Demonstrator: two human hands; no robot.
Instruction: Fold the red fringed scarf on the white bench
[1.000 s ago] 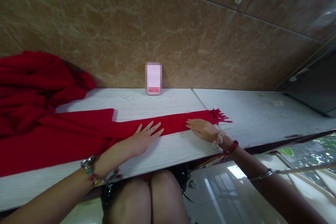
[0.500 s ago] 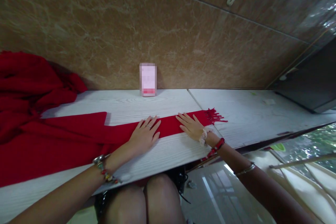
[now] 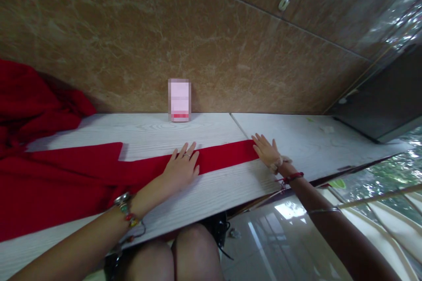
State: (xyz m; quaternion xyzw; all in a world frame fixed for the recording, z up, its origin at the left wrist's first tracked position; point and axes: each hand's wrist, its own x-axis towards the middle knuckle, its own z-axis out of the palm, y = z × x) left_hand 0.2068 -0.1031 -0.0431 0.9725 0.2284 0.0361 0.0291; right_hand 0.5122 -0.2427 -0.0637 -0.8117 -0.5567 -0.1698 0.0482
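A long red scarf [image 3: 224, 160] lies stretched across the white wood-grain table [image 3: 211, 193]. My left hand [image 3: 182, 167] rests flat on the scarf's middle, fingers spread, a ring on one finger. My right hand [image 3: 268, 152] lies flat over the scarf's right end, fingers stretched out, and hides the fringe beneath it. Bead bracelets circle my left wrist; a red cord and a pale scrunchie circle my right.
A heap of red cloth [image 3: 36, 109] is piled at the far left against the brown marble wall [image 3: 211, 39]. A small pink blurred card [image 3: 179, 99] stands at the wall. A dark panel [image 3: 382, 105] lies at the right. My knees show below the table edge.
My right hand slid right along the scarf to its end and now covers the fringe. My left hand stayed flat on the scarf's middle. The view drifted right.
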